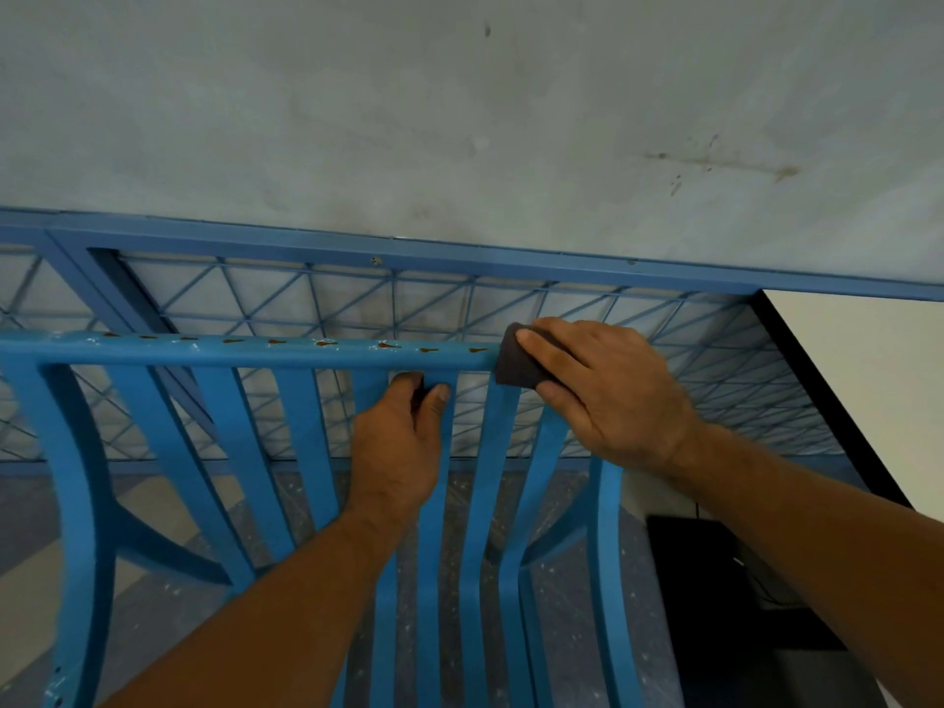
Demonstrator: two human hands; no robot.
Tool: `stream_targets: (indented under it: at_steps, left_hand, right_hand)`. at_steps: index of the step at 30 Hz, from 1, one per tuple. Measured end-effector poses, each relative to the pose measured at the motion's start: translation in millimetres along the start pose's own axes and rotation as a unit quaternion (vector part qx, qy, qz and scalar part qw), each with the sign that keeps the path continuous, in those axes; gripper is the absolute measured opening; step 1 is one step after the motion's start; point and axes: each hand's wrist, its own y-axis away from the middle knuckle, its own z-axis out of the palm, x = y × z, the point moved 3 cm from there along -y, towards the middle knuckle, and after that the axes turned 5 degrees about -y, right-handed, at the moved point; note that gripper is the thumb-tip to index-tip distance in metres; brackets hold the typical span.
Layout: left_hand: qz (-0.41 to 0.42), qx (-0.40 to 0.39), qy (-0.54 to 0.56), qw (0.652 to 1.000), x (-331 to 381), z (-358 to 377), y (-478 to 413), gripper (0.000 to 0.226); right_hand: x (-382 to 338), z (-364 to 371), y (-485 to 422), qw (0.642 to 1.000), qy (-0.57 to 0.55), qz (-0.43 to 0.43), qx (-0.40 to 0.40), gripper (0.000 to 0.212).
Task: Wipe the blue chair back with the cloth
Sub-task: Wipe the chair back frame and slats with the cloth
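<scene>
The blue chair back [245,350] fills the lower half of the view, a top rail with rust spots over several curved vertical slats. My right hand [608,390] presses a dark grey cloth [516,360] onto the right end of the top rail. My left hand [403,442] grips a middle slat just below the rail, thumb and fingers wrapped around it. Both forearms reach in from the bottom edge.
Behind the chair stands a blue metal frame with wire mesh [388,304] against a pale, stained wall [459,120]. A black object [715,564] sits low at the right. Speckled floor [163,605] shows between the slats.
</scene>
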Motion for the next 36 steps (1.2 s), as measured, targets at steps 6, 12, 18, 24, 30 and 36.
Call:
stream_targets:
  at_steps: [6,12,18,24,30,36]
  left_hand:
    - [0.019,0.012,-0.001,1.0,1.1,-0.3,0.2,0.017]
    - [0.003,0.002,0.01,1.0,-0.8,-0.4,-0.1,0.016]
    - [0.014,-0.008,0.01,1.0,0.6,-3.6,-0.7,0.017]
    - [0.015,-0.004,0.009,1.0,0.2,-3.7,-1.9,0.016]
    - [0.023,0.001,0.009,1.0,0.3,-2.8,-1.7,0.017]
    - [0.012,-0.016,0.019,1.0,-2.3,-2.6,-3.2,0.018]
  right_hand:
    - [-18.1,-6.4,-32.5,0.998,0.007,-0.021,-0.062,0.058]
    - [-28.8,-9.7,-70.6,0.977,-0.063,0.149,-0.141,0.06]
    - [-35.9,0.0,-51.2,0.978,-0.013,0.205,0.027,0.05]
    - [-28.9,1.3,-22.1,0.996,-0.072,0.03,0.045,0.047]
    - [-30.1,-8.4,-44.4,0.997,-0.06,0.019,-0.052,0.054]
    - [-33.3,-10.0,-77.3,0.97,-0.086,0.184,-0.132,0.058]
